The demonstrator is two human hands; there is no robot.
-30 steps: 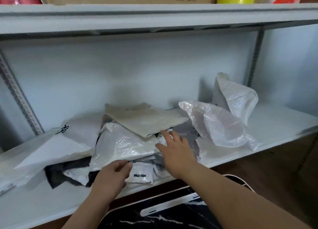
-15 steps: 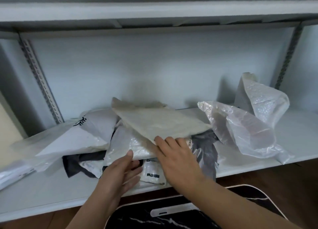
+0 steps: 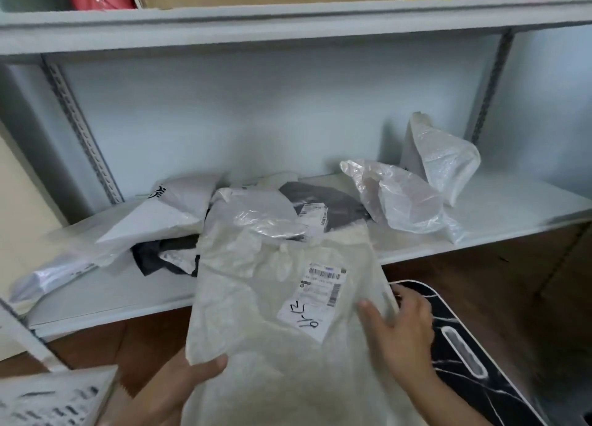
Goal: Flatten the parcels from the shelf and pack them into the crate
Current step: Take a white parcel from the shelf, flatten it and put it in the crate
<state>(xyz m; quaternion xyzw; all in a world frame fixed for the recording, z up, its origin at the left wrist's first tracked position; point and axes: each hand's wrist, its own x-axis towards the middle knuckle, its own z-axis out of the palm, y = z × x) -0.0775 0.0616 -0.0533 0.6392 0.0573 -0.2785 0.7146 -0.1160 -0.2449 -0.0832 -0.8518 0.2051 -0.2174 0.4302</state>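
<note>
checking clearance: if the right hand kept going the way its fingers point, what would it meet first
The right hand points up-left across the beige parcel it grips; its shipping label comes first, though depth is unclear.

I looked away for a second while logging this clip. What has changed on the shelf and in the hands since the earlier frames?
The beige parcel has come off the pile, toward the person and out past the shelf edge, label side up. The left hand now grips its lower left edge and the right hand its right edge; before, both only touched the pile. The other bags and the crumpled clear bags lie as before.
</note>
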